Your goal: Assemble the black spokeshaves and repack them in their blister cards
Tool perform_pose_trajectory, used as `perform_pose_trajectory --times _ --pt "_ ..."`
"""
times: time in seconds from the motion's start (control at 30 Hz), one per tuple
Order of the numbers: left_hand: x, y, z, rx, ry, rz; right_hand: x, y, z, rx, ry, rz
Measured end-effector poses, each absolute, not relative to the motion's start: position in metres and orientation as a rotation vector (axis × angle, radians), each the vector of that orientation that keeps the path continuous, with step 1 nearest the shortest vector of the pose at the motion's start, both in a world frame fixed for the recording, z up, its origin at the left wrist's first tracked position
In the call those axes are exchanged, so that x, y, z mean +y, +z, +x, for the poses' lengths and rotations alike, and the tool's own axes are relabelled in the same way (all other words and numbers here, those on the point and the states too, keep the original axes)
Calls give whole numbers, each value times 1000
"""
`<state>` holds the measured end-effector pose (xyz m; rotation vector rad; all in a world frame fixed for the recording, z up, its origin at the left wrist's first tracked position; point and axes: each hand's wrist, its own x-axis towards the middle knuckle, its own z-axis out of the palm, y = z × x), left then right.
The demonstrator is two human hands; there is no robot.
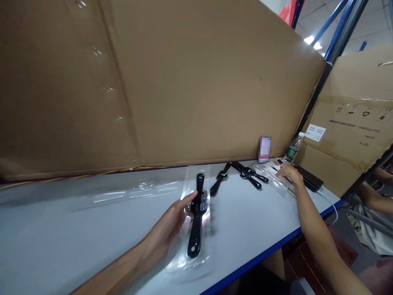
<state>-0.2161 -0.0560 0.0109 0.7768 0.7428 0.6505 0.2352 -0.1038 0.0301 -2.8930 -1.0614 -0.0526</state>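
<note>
A black two-handled tool lies on a clear plastic tray. My left hand grips this tray from its left side, with the thumb near the tool's middle. Further right, my right hand reaches to the back of the table, at some flat white items and clear plastic packaging. Its fingers are small and partly hidden, so what they hold is unclear. Between the hands lie another black tool and a group of similar black tools.
Cardboard stands behind the white table. At the back right are a phone, a water bottle, a black case and a white cable. Clear plastic lies at the left. Another person's arm shows far right.
</note>
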Motion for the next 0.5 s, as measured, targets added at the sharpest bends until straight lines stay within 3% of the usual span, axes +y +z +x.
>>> perform_pose_trajectory --times 0.13,0.37,0.5 --pt "-56 10 -216 746 633 790 -101 39 231 -972 -43 -2901" --pt "-49 2 -217 726 639 834 -115 66 199 -1007 -312 -2698" --pt "-38 7 -219 665 645 746 -116 78 165 -1101 -497 -2135"
